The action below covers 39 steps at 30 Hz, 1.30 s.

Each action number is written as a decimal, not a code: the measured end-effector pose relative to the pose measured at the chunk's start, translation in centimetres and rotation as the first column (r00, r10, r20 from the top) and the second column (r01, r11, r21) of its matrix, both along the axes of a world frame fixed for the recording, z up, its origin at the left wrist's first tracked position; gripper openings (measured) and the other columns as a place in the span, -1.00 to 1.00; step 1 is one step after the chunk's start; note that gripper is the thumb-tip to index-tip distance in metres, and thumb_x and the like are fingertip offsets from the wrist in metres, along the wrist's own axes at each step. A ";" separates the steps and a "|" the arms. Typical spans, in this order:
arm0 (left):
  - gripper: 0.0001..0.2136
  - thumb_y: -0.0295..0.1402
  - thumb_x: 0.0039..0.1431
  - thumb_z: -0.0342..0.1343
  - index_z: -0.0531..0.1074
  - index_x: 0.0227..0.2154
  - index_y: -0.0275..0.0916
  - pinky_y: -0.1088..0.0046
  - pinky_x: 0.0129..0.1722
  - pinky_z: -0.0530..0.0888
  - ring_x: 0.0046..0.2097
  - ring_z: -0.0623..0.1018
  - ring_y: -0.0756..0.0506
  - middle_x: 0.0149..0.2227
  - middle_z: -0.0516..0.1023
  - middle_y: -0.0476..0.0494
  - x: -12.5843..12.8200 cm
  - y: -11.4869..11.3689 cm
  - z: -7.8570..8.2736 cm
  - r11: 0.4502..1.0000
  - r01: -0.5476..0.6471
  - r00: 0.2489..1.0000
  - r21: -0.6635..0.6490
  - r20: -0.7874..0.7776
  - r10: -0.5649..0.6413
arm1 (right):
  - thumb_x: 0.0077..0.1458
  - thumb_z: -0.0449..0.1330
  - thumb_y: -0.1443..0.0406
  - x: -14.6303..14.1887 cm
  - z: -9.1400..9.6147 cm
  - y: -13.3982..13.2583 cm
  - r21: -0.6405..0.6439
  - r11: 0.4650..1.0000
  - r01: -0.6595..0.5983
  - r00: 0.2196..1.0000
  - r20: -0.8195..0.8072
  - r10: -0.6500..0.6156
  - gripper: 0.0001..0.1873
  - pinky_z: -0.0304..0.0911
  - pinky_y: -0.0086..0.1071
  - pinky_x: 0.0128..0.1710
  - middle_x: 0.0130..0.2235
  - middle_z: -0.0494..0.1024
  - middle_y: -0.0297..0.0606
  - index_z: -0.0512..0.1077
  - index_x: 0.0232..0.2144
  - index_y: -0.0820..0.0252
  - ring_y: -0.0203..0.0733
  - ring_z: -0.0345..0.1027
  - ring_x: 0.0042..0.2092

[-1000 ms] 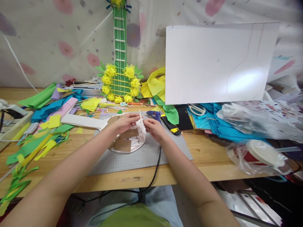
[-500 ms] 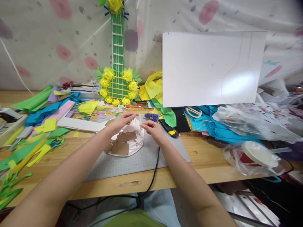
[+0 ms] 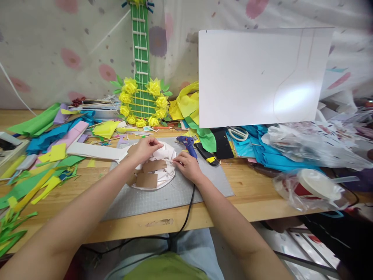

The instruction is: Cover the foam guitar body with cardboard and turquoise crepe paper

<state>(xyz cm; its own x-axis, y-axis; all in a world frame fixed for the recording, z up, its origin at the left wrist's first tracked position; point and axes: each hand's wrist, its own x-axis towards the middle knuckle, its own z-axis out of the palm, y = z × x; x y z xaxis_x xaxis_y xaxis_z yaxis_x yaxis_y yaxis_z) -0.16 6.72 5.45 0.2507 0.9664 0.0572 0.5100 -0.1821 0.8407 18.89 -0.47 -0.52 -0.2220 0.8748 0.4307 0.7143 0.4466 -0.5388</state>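
Observation:
A white guitar-shaped cutout lies on the grey cutting mat [image 3: 204, 186], its neck [image 3: 94, 151] pointing left. Crumpled white paper [image 3: 167, 149] and brown cardboard pieces [image 3: 147, 180] cover its round body. My left hand [image 3: 145, 149] is over the body's upper part, thumb and fingers pinched; whatever is between them is too small to make out. At the body's right edge, my right hand [image 3: 188, 165] pinches a thin white strip [image 3: 169, 160] that lies low over the paper. A blue glue gun [image 3: 188, 144] rests just behind my right hand.
A green paper guitar [image 3: 142, 70] with yellow flowers leans at the back beside a white board [image 3: 259, 74]. Coloured paper scraps [image 3: 52, 155] litter the left. A yellow-black cutter [image 3: 208, 154], scissors [image 3: 238, 133] and a bagged cup [image 3: 309, 186] are on the right. A black cord [image 3: 190, 210] crosses the front edge.
My right hand has lowered the white strip from upright to nearly flat at the paper. My left hand has drawn slightly left, apart from it. The camera view has shifted a little.

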 end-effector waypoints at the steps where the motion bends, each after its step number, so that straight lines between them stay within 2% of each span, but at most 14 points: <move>1: -0.78 -0.18 -0.12 0.19 0.41 -0.58 -0.25 0.50 -0.49 0.20 -0.49 0.34 0.02 -0.56 0.41 0.02 0.1 -0.2 0.2 1.000 -0.008 1.000 -0.009 -0.019 0.008 | 0.12 0.13 0.31 0.0 0.0 0.0 -0.004 1.000 -0.006 1.000 0.014 0.006 -0.84 0.20 -0.41 -0.27 -0.34 0.45 -0.23 0.52 -0.37 0.15 -0.26 0.33 -0.28; 5: -0.81 -0.22 -0.08 0.18 0.39 -0.62 -0.22 0.50 -0.51 0.18 -0.53 0.32 0.02 -0.63 0.36 0.05 0.4 -0.7 0.7 0.997 -0.037 0.997 -0.062 -0.077 0.032 | 0.11 0.14 0.32 0.0 -0.2 0.1 -0.013 0.999 -0.030 0.998 0.049 0.031 -0.86 0.19 -0.42 -0.27 -0.33 0.45 -0.23 0.52 -0.36 0.15 -0.27 0.32 -0.28; 11: -0.80 -0.20 -0.06 0.14 0.40 -0.55 -0.24 0.50 -0.54 0.16 -0.56 0.27 0.04 -0.61 0.34 0.05 0.2 -0.9 0.6 0.993 -0.017 0.999 -0.114 -0.042 0.012 | 0.12 0.14 0.31 0.0 -0.1 0.3 0.003 1.000 -0.023 0.995 0.101 0.022 -0.85 0.17 -0.42 -0.30 -0.33 0.45 -0.22 0.51 -0.36 0.20 -0.26 0.32 -0.29; 13: -0.79 -0.18 -0.08 0.14 0.40 -0.52 -0.24 0.51 -0.53 0.18 -0.53 0.27 0.04 -0.58 0.34 0.04 0.1 -0.8 0.3 0.995 0.053 0.998 -0.089 -0.017 -0.055 | 0.12 0.14 0.31 -0.1 -0.2 0.4 0.000 1.000 -0.024 0.993 0.112 0.024 -0.86 0.16 -0.43 -0.30 -0.33 0.45 -0.23 0.51 -0.37 0.19 -0.27 0.32 -0.28; 15: -0.77 -0.16 -0.12 0.17 0.40 -0.50 -0.24 0.52 -0.50 0.20 -0.49 0.28 0.03 -0.55 0.33 0.03 -0.1 -0.7 -0.2 0.983 0.174 0.984 -0.064 -0.028 -0.176 | 0.11 0.15 0.32 -0.1 -0.2 0.5 -0.009 1.000 -0.024 0.993 0.111 0.025 -0.87 0.15 -0.43 -0.30 -0.34 0.45 -0.24 0.50 -0.38 0.18 -0.27 0.31 -0.29; 18: -0.74 -0.16 -0.19 0.20 0.40 -0.48 -0.23 0.51 -0.44 0.23 -0.42 0.31 0.00 -0.50 0.34 0.02 -0.5 -0.4 -1.0 0.938 0.345 0.931 -0.040 -0.114 -0.348 | 0.09 0.17 0.33 -0.2 -0.2 0.6 -0.027 0.999 -0.021 0.994 0.107 0.023 -0.90 0.14 -0.42 -0.30 -0.34 0.44 -0.25 0.49 -0.40 0.18 -0.27 0.31 -0.29; 20: -0.74 -0.18 -0.22 0.21 0.38 -0.48 -0.23 0.50 -0.41 0.24 -0.40 0.32 -0.02 -0.48 0.35 0.01 -0.7 -0.2 -1.4 0.920 0.391 0.906 -0.016 -0.168 -0.388 | 0.09 0.17 0.34 -0.1 -0.2 0.6 -0.035 0.999 -0.020 0.994 0.111 0.024 -0.91 0.13 -0.42 -0.31 -0.35 0.44 -0.25 0.49 -0.41 0.19 -0.26 0.31 -0.29; 23: -0.77 -0.23 -0.24 0.21 0.36 -0.51 -0.23 0.49 -0.40 0.24 -0.40 0.32 -0.02 -0.49 0.35 0.01 -0.6 0.2 -1.7 0.924 0.381 0.901 0.004 -0.223 -0.371 | 0.09 0.17 0.34 -0.2 -0.2 0.7 -0.041 0.999 -0.023 0.993 0.113 0.027 -0.91 0.13 -0.42 -0.32 -0.34 0.44 -0.25 0.49 -0.41 0.19 -0.26 0.31 -0.28; 28: -0.79 -0.29 -0.27 0.22 0.34 -0.53 -0.22 0.50 -0.45 0.22 -0.43 0.33 -0.02 -0.53 0.33 0.04 0.1 0.6 -1.2 0.934 0.352 0.883 -0.057 -0.312 -0.352 | 0.09 0.17 0.34 -0.2 -0.2 0.7 -0.062 0.998 -0.029 0.995 0.089 0.035 -0.91 0.13 -0.42 -0.31 -0.33 0.44 -0.25 0.49 -0.40 0.18 -0.26 0.31 -0.27; 33: -0.86 -0.34 -0.26 0.20 0.38 -0.56 -0.20 0.51 -0.48 0.18 -0.45 0.34 -0.01 -0.53 0.37 0.03 0.5 0.4 -0.5 0.935 0.348 0.847 -0.063 -0.406 -0.343 | 0.09 0.16 0.38 0.5 -0.4 0.7 -0.081 0.994 -0.070 0.997 -0.050 0.066 -0.88 0.18 -0.41 -0.21 -0.32 0.46 -0.25 0.51 -0.33 0.16 -0.27 0.32 -0.25; 36: -0.89 -0.33 -0.25 0.20 0.41 -0.59 -0.20 0.51 -0.48 0.19 -0.46 0.34 -0.01 -0.54 0.38 0.03 0.3 0.2 -0.4 0.930 0.361 0.848 -0.069 -0.391 -0.358 | 0.07 0.16 0.40 1.1 -0.3 0.8 -0.081 0.995 -0.056 0.993 -0.112 0.047 -0.85 0.20 -0.40 -0.21 -0.34 0.47 -0.25 0.52 -0.32 0.18 -0.27 0.33 -0.25; 39: -0.88 -0.30 -0.26 0.21 0.45 -0.59 -0.21 0.51 -0.48 0.21 -0.45 0.36 -0.02 -0.53 0.42 0.01 0.1 0.3 -0.6 0.926 0.370 0.867 -0.077 -0.329 -0.374 | 0.05 0.18 0.41 1.4 -0.3 0.8 -0.101 0.993 -0.062 0.993 -0.108 0.051 -0.86 0.19 -0.40 -0.21 -0.36 0.48 -0.26 0.53 -0.35 0.17 -0.27 0.33 -0.26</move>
